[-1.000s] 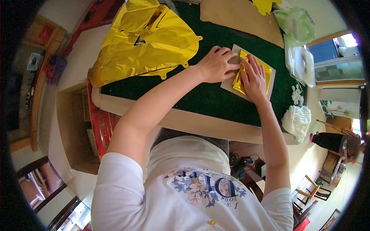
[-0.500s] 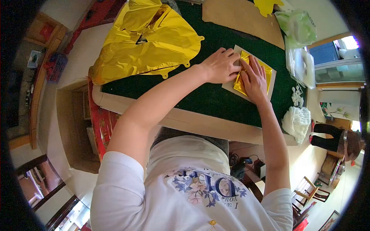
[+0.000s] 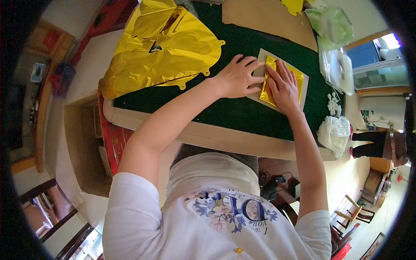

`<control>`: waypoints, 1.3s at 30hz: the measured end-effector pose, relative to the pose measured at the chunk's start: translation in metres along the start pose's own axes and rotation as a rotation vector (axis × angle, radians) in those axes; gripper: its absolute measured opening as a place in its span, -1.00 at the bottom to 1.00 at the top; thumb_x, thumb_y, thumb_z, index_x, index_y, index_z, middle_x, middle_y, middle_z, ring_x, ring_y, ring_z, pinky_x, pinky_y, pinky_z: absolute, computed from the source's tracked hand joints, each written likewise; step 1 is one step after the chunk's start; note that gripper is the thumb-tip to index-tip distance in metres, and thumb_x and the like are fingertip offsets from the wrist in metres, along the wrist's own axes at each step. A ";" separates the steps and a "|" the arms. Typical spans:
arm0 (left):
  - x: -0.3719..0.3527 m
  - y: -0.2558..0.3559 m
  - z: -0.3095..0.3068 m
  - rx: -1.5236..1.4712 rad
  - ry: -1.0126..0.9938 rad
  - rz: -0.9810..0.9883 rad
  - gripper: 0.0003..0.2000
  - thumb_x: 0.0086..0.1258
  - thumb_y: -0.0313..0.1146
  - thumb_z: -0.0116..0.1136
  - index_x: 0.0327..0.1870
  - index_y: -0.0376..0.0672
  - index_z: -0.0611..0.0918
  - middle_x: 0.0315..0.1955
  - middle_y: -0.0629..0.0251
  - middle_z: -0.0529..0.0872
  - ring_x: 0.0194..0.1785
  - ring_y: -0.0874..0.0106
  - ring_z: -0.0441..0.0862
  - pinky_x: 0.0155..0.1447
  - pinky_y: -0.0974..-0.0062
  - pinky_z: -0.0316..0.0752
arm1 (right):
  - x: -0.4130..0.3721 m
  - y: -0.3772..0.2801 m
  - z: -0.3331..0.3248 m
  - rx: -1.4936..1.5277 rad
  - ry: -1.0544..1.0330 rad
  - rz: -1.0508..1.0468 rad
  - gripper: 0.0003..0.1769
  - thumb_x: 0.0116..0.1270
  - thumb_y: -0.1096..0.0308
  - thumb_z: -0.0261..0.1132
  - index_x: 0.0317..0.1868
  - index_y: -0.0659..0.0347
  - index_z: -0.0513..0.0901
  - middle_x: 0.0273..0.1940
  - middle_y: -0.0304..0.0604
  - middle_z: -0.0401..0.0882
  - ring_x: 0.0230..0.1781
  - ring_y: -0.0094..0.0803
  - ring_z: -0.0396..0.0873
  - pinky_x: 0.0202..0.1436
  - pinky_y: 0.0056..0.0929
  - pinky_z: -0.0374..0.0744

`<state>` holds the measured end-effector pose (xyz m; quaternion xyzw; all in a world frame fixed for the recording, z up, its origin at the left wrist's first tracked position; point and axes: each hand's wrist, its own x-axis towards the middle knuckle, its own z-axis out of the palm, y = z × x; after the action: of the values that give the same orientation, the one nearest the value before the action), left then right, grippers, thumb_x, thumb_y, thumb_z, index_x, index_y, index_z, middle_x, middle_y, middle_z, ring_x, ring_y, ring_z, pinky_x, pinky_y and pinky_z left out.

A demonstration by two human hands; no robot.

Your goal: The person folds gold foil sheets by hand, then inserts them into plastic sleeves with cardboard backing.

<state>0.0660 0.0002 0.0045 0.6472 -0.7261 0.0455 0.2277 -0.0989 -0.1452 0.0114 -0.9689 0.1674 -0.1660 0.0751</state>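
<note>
A folded piece of shiny gold foil [image 3: 267, 95] lies on a small beige card [image 3: 305, 93] on the dark green table covering. My right hand [image 3: 284, 86] rests flat on the foil, fingers stretched out. Just left of it, my left hand [image 3: 239, 78] is open with its fingers spread, the tips at the left edge of the card and foil. Nothing shows in its grasp. Farther left lies a large pile of flat gold foil [image 3: 173, 52] with small holed tabs, like uninflated foil balloons.
A brown cardboard sheet [image 3: 268, 21] lies at the back, with another yellow piece [image 3: 297, 5] beyond. Green-white plastic bags [image 3: 331, 28] and a white bundle [image 3: 333, 134] line the right edge. A person [image 3: 372, 144] stands in the room at right.
My left hand has drawn back left from the foil, and its fingers have spread. My right hand stays flat on the foil. The view has shifted slightly.
</note>
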 end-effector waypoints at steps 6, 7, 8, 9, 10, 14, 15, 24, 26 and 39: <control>-0.014 0.013 -0.013 -0.037 0.007 0.008 -0.69 0.28 -0.16 0.22 0.02 0.04 0.65 0.30 0.20 0.38 0.41 0.19 0.23 0.41 0.02 0.13 | -0.001 -0.001 -0.001 0.000 0.011 -0.005 -0.49 0.38 0.01 0.13 0.34 -0.26 0.46 0.42 -0.02 0.25 0.46 -0.14 0.18 0.48 0.03 0.10; -0.014 0.017 -0.013 -0.040 0.038 0.016 -0.70 0.27 -0.18 0.23 0.00 0.01 0.64 0.28 0.21 0.41 0.40 0.22 0.25 0.41 0.03 0.14 | 0.000 -0.002 -0.002 -0.009 0.013 -0.012 -0.49 0.38 0.00 0.14 0.34 -0.26 0.45 0.42 -0.02 0.25 0.46 -0.14 0.18 0.48 0.03 0.10; -0.013 0.022 -0.011 -0.044 0.068 0.025 -0.71 0.25 -0.19 0.24 -0.02 -0.01 0.64 0.26 0.22 0.44 0.39 0.25 0.27 0.40 0.03 0.15 | -0.001 -0.002 -0.001 -0.017 0.015 -0.017 -0.48 0.37 -0.01 0.15 0.34 -0.27 0.45 0.42 -0.02 0.25 0.46 -0.14 0.18 0.48 0.03 0.11; -0.012 0.027 -0.010 -0.049 0.098 0.033 -0.71 0.24 -0.21 0.26 -0.04 -0.04 0.63 0.24 0.23 0.47 0.39 0.27 0.29 0.40 0.04 0.16 | -0.001 -0.002 -0.001 -0.016 0.017 -0.025 -0.47 0.36 -0.01 0.16 0.34 -0.28 0.45 0.42 -0.02 0.25 0.46 -0.14 0.18 0.48 0.02 0.11; -0.013 0.034 -0.009 -0.044 0.078 0.038 -0.72 0.24 -0.21 0.26 -0.05 -0.06 0.62 0.22 0.25 0.49 0.37 0.29 0.31 0.39 0.04 0.16 | -0.001 0.000 -0.001 -0.017 0.021 -0.033 -0.46 0.35 -0.02 0.17 0.34 -0.28 0.44 0.42 -0.02 0.25 0.46 -0.14 0.18 0.48 0.02 0.11; -0.020 0.055 -0.010 0.014 0.013 0.041 -0.70 0.24 -0.20 0.26 -0.05 -0.08 0.59 0.17 0.28 0.54 0.34 0.35 0.35 0.38 0.05 0.18 | -0.001 0.001 0.001 -0.022 0.013 -0.018 -0.44 0.34 -0.04 0.18 0.35 -0.29 0.43 0.41 -0.01 0.25 0.46 -0.13 0.18 0.48 0.01 0.12; -0.022 0.059 -0.010 0.024 -0.003 0.034 -0.69 0.24 -0.20 0.26 -0.03 -0.08 0.58 0.15 0.28 0.55 0.33 0.34 0.36 0.38 0.05 0.18 | -0.001 0.001 0.001 -0.026 0.020 -0.021 -0.45 0.34 -0.04 0.18 0.35 -0.29 0.43 0.41 -0.01 0.26 0.46 -0.12 0.18 0.48 0.01 0.12; -0.034 0.081 -0.015 0.074 -0.070 -0.027 -0.61 0.23 -0.17 0.27 0.06 -0.08 0.56 0.05 0.25 0.58 0.25 0.28 0.40 0.35 0.08 0.22 | -0.002 -0.001 0.000 -0.024 0.022 -0.006 -0.47 0.36 -0.06 0.16 0.32 -0.26 0.44 0.41 -0.05 0.26 0.47 -0.15 0.15 0.50 -0.02 0.09; -0.035 0.081 -0.015 0.055 -0.058 -0.029 -0.60 0.23 -0.17 0.27 0.06 -0.08 0.57 0.04 0.24 0.58 0.24 0.28 0.40 0.34 0.10 0.23 | -0.002 -0.002 -0.001 -0.028 0.019 -0.003 -0.46 0.36 -0.07 0.15 0.33 -0.26 0.44 0.41 -0.06 0.26 0.48 -0.16 0.14 0.51 -0.04 0.08; -0.032 0.080 -0.020 0.020 0.033 -0.096 -0.64 0.18 -0.31 0.30 0.03 -0.10 0.58 0.01 0.25 0.60 0.19 0.25 0.44 0.29 0.20 0.29 | -0.002 0.000 0.004 -0.071 0.027 0.015 -0.43 0.37 -0.15 0.10 0.36 -0.29 0.40 0.43 -0.05 0.23 0.48 -0.14 0.14 0.51 -0.01 0.08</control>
<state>-0.0035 0.0495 0.0282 0.6827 -0.6899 0.0525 0.2350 -0.0995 -0.1445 0.0066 -0.9673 0.1817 -0.1725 0.0397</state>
